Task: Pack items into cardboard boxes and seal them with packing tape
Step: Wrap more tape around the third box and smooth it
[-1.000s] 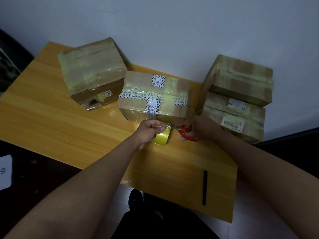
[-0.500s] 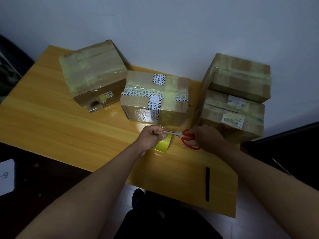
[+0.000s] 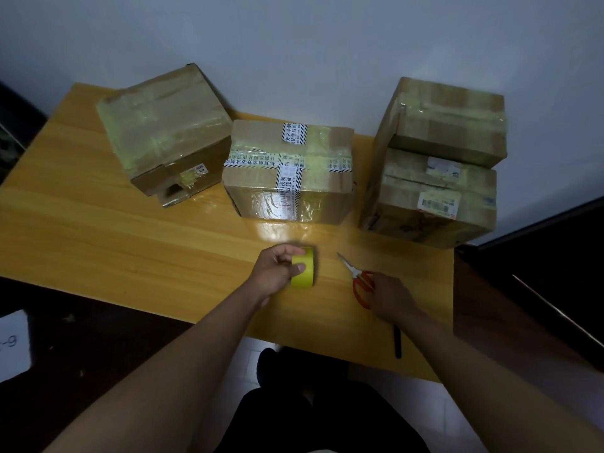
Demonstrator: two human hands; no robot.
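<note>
left hand (image 3: 274, 273): fingers curled round the tape roll (image 3: 303, 271), on edge on the tabletop (image 3: 130, 243).
right hand (image 3: 390, 297): on the scissors (image 3: 358, 281) handles, grip unclear; blades point up-left toward the roll.
nearest box: middle box (image 3: 289, 173), straight beyond the roll, left hand closer.
boxes: 4 visible, all taped shut, contents hidden.

On table (image 3: 98, 230), against wall: one box (image 3: 166, 132) at left, second box (image 3: 291, 171) mid, two stacked boxes (image 3: 438, 161) at right. Before mid box, tape roll (image 3: 305, 273) in left hand (image 3: 276, 273); scissors (image 3: 359, 282) just right, under right hand (image 3: 390, 297). Pen (image 3: 397, 343) near front edge.
</note>
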